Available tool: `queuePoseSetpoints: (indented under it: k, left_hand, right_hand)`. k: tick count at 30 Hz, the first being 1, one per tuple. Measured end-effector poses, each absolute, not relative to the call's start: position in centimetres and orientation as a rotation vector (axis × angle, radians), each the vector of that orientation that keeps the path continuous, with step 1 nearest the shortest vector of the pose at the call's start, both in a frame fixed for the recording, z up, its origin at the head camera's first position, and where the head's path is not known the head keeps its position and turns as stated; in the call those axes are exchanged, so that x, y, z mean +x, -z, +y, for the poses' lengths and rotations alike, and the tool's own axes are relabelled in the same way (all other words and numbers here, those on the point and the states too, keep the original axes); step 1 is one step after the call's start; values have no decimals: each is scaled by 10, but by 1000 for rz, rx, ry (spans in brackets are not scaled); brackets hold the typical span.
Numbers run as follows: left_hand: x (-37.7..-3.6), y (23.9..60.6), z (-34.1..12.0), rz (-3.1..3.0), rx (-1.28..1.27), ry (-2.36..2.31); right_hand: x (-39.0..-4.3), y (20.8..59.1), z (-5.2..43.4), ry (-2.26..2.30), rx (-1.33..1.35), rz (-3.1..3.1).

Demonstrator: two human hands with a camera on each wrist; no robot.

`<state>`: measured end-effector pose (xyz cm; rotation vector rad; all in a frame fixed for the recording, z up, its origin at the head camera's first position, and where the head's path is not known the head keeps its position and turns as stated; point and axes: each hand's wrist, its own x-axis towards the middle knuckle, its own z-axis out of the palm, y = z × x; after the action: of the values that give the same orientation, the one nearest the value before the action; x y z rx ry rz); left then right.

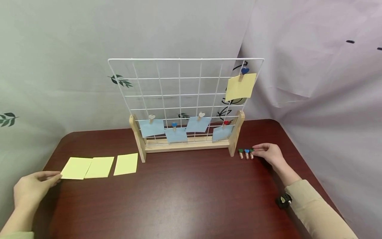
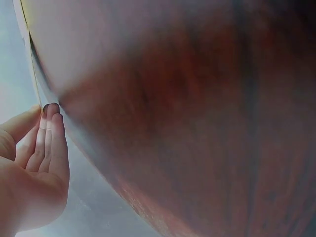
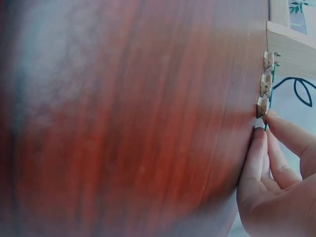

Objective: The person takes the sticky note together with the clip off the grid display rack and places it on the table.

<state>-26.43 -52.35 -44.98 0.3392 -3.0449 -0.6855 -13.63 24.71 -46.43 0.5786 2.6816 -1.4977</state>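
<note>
A white wire grid (image 1: pixel 185 89) stands in a wooden base (image 1: pixel 185 145) at the table's far middle. Several blue notes (image 1: pixel 151 127) hang clipped along its lowest row, and a yellow note (image 1: pixel 241 87) hangs at the top right under a blue heart clip (image 1: pixel 244 70). Three yellow notes (image 1: pixel 99 167) lie side by side at the front left. My left hand (image 1: pixel 58 176) has straight fingers (image 2: pixel 52 128) touching the corner of the leftmost note. Three small wooden heart clips (image 1: pixel 246 153) lie right of the base. My right hand (image 1: pixel 255 152) pinches the rightmost clip (image 3: pixel 261 106) between thumb and forefinger.
The dark red-brown table (image 1: pixel 185 199) has rounded far corners, and pale cloth hangs close behind and on both sides. A small black device (image 1: pixel 283 200) sits at my right wrist by the beige sleeve.
</note>
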Motion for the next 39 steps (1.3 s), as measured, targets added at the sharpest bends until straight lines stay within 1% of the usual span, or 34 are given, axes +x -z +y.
queuePoseSetpoints:
  k: [6, 15, 23, 31, 39]
  left_hand:
    - [-265, 449, -529, -3038, 402, 667]
    - [-261, 449, -534, -3045, 355, 649]
    - [-258, 445, -538, -3022, 330, 759]
    - [-260, 443, -531, -3007, 400, 765]
    - [-259, 437, -518, -2929, 324, 936]
  right_hand:
    - [-136, 465, 247, 1468, 587, 2695]
    - [-136, 464, 245, 1493, 603, 2684]
    - [-135, 463, 246, 1528, 626, 2669]
    - [-137, 461, 249, 1413, 698, 2722]
    - [-140, 452, 249, 1432, 653, 2745]
